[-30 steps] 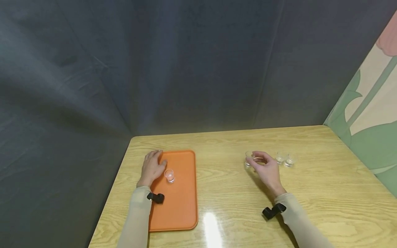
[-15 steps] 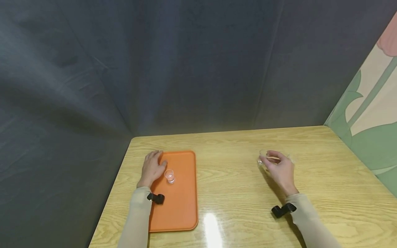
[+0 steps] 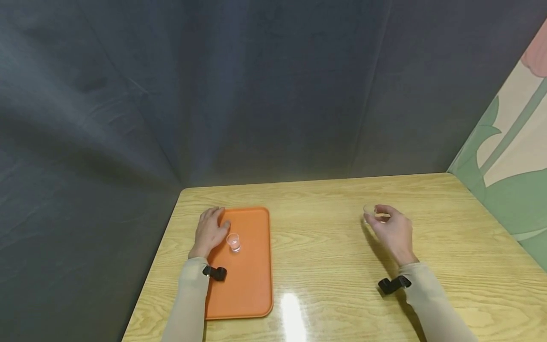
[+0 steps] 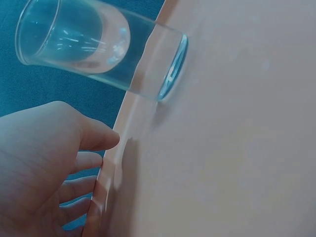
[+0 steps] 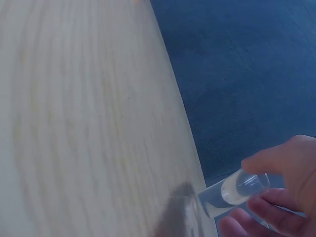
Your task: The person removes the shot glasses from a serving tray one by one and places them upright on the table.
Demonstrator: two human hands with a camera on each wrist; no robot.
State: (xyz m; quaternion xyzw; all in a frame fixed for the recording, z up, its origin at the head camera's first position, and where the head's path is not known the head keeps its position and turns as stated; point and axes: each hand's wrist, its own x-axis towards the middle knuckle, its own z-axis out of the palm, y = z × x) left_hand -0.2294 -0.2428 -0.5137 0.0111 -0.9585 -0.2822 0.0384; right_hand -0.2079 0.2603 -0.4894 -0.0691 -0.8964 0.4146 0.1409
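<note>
Left hand [image 3: 209, 233] relaxed at edge of one tray [image 3: 244, 292], one glass [image 3: 233, 243] aboard; right hand [image 3: 392, 232] pinching second glass [image 5: 231, 193].

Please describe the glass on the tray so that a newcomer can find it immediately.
On the wooden table, find the orange tray by the left hand. A small clear glass stands upright on it, near that hand. Unlike the other glass, pinched by the right hand, it is untouched.

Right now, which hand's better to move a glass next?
Probably the right hand: it pinches a glass between thumb and fingers. The left hand lies at the edge of the tray near another glass, holding nothing.
</note>
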